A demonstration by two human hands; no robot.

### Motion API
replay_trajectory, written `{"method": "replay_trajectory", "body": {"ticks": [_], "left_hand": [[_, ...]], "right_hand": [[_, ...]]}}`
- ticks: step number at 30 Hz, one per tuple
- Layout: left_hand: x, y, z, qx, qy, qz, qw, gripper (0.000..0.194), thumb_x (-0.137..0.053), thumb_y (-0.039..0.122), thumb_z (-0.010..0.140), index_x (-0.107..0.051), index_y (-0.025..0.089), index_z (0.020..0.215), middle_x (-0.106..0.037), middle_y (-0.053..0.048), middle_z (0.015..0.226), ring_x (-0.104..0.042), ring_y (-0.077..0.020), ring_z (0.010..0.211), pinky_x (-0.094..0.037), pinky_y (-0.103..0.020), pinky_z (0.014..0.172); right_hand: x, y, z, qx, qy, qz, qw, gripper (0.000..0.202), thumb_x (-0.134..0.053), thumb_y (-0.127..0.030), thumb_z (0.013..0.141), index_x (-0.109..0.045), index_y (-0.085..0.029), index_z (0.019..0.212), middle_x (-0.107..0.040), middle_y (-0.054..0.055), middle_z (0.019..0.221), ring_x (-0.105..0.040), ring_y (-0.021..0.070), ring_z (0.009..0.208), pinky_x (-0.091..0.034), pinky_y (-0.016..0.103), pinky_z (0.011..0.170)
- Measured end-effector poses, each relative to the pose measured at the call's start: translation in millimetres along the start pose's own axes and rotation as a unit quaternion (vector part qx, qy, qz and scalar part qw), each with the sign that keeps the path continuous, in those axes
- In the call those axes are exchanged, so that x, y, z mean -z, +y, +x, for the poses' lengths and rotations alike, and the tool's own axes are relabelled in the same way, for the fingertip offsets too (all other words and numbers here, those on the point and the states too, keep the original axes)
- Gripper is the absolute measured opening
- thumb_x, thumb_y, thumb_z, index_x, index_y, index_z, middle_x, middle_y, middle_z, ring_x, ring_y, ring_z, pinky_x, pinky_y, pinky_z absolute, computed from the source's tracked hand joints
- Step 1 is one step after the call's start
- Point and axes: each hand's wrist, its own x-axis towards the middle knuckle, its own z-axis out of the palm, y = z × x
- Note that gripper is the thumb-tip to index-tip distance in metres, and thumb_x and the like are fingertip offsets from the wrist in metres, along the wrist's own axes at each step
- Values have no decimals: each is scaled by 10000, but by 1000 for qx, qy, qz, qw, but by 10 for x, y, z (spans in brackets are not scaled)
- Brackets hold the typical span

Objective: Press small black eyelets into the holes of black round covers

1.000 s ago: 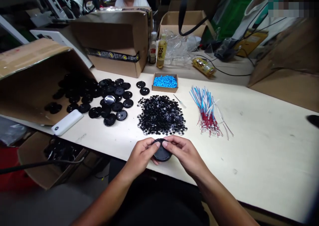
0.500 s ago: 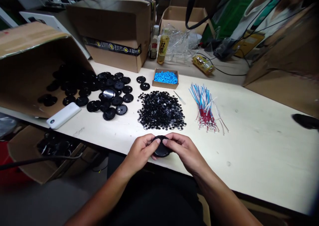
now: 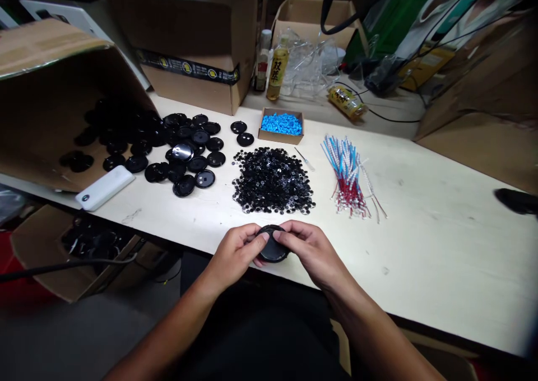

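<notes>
Pale worktop (image 3: 412,258), cluttered far side. Left hand (image 3: 237,252) and right hand (image 3: 313,249) both grip black disc (image 3: 273,245) at near edge, thumbs on its face. Just beyond: heap of small black parts (image 3: 273,180); wire bundle (image 3: 347,173) to its right, loose black discs (image 3: 185,151) left. Behind heap, box of blue pieces (image 3: 281,125), then upright bottles (image 3: 277,70).

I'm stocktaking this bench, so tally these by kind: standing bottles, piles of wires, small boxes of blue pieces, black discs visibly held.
Standing bottles: 2
Pile of wires: 1
Small box of blue pieces: 1
Held black disc: 1
Total: 5
</notes>
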Motion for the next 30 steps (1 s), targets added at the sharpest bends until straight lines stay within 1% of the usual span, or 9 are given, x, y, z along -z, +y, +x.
{"method": "replay_trajectory", "body": {"ticks": [6, 13, 22, 30], "left_hand": [[14, -1, 17, 3, -12, 7, 1000, 318, -623, 451, 984, -660, 163, 856, -631, -8, 790, -672, -166, 726, -607, -257, 619], [6, -20, 32, 4, -8, 25, 1000, 331, -603, 458, 993, -651, 155, 869, -603, -8, 792, -654, -160, 708, -606, -267, 603], [3, -35, 41, 10, -3, 27, 1000, 352, -618, 484, 983, -639, 151, 870, -608, -12, 798, -655, -165, 712, -605, -266, 588], [-5, -20, 28, 12, 1, 28, 1000, 349, -633, 477, 977, -639, 147, 863, -615, -12, 791, -651, -161, 726, -599, -249, 590]], "right_hand": [[0, 25, 2, -9, -3, 7, 1000, 277, -799, -428, 802, -710, -166, 793, -671, 14, 758, -565, 160, 728, -444, 280, 702], [1, 23, 3, -12, -8, 0, 1000, 280, -787, -428, 805, -690, -167, 771, -649, 6, 740, -559, 158, 721, -437, 282, 701], [66, 85, 19, -22, -30, 18, 999, 255, -776, -396, 800, -742, -150, 858, -703, 34, 796, -592, 170, 751, -449, 290, 727], [46, 66, 4, -15, -19, 18, 1000, 238, -779, -390, 770, -725, -160, 799, -701, 26, 749, -597, 164, 708, -451, 287, 700]]}}
